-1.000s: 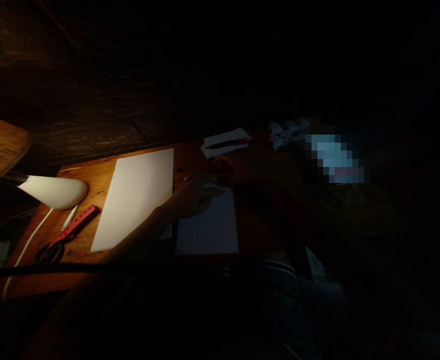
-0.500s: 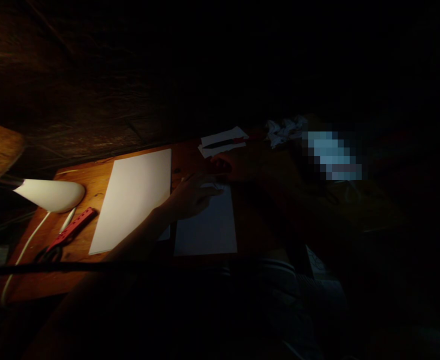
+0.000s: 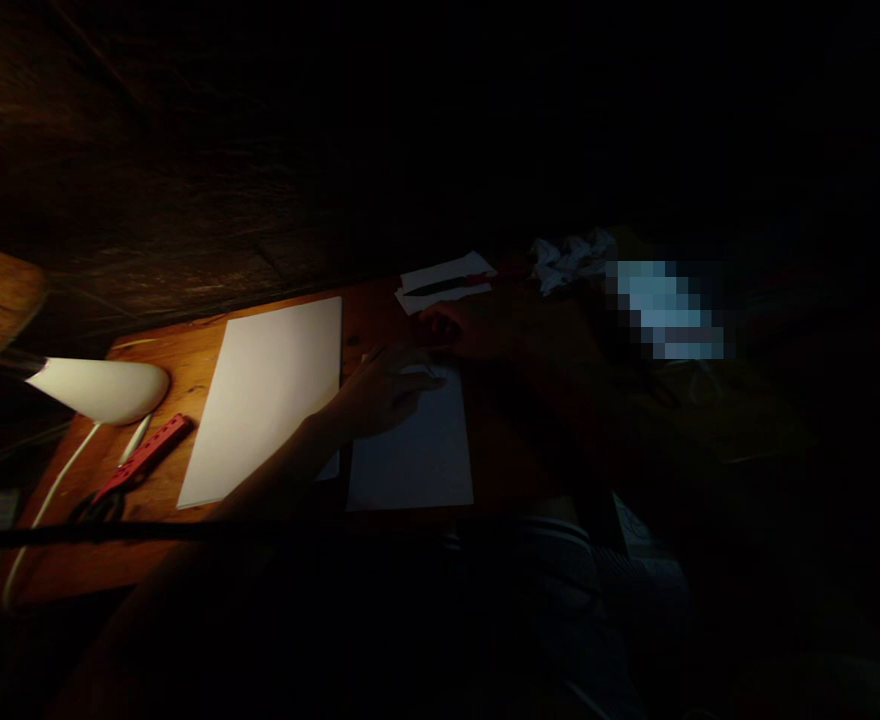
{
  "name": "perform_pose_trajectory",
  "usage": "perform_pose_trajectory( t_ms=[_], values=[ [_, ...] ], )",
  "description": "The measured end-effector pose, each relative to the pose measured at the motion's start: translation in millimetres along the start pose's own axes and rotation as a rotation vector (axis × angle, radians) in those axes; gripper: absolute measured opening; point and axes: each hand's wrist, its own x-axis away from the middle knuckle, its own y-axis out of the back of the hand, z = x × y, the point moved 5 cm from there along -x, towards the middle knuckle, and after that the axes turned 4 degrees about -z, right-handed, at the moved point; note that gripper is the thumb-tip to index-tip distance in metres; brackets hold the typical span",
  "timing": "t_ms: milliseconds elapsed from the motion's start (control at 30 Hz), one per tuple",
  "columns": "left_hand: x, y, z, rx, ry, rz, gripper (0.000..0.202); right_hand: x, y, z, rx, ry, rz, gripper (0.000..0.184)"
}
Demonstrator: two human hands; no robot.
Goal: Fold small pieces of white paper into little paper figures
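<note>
My left hand (image 3: 386,392) lies with its fingers stretched out over the upper part of a white sheet of paper (image 3: 414,465). Close beyond its fingertips, at the sheet's far edge, my right hand (image 3: 451,328) is curled in deep shadow. Whatever its fingers may hold is too dark to make out. To the left, brightly lit, lies a larger stack of white paper (image 3: 267,400), partly covered by my left forearm.
A white lamp base (image 3: 110,390) stands left on the wooden table (image 3: 136,350), beside a red power strip (image 3: 147,450) and black cable. Behind my hands are folded papers (image 3: 447,275) with a dark strip-like object, then crumpled paper (image 3: 571,262). A blurred bright screen-like patch (image 3: 669,310) glows at right.
My right hand has shifted very slightly left, its fingers still curled. My left hand stays on the sheet, and the scene around my hands looks a little darker.
</note>
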Motion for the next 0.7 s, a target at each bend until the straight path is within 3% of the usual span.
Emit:
perform_pose_trajectory(
  t_ms=[133,400,700],
  values=[
    [0.6,-1.8,1.9,0.005,-0.003,-0.007,0.045,-3.2,-4.0,-2.4,0.030,-0.091,-0.031,0.064],
    [0.6,2.7,-1.4,0.015,-0.008,-0.015,0.046,-4.4,-0.9,-4.1,-0.099,-0.057,0.000,0.058],
    [-0.2,4.7,-2.8,0.032,-0.004,-0.011,0.044,-1.7,-0.5,3.5,-0.011,-0.101,-0.016,0.058]
  ],
)
